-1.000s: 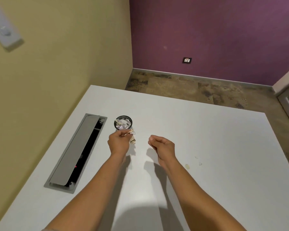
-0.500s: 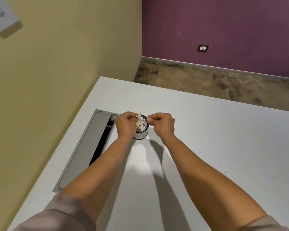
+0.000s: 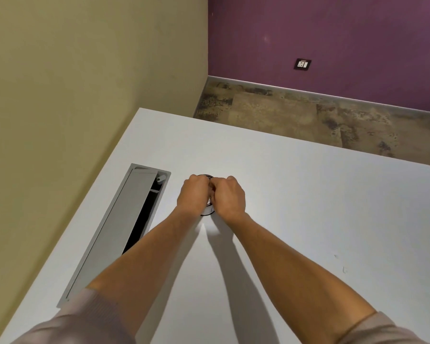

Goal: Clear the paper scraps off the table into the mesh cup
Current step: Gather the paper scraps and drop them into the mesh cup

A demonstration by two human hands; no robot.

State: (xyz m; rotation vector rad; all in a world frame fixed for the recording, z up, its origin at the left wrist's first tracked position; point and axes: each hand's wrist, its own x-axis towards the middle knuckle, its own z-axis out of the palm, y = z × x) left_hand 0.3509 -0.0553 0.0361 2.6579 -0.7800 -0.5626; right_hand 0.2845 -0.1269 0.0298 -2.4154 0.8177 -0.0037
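Both hands met over mesh cup (image 3: 207,214): left hand (image 3: 193,196) and right hand (image 3: 227,196) curled; held contents hidden. Judged step: dropping scraps. Next: release, then specks (image 3: 343,269) at 4 o'clock.

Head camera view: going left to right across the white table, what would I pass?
Grey cable hatch → left hand → right hand, the two hands meeting over the mesh cup → tiny specks on the table.

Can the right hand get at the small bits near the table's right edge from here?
Probably yes: the right hand is over the mesh cup, and only bare table lies between it and the bits.
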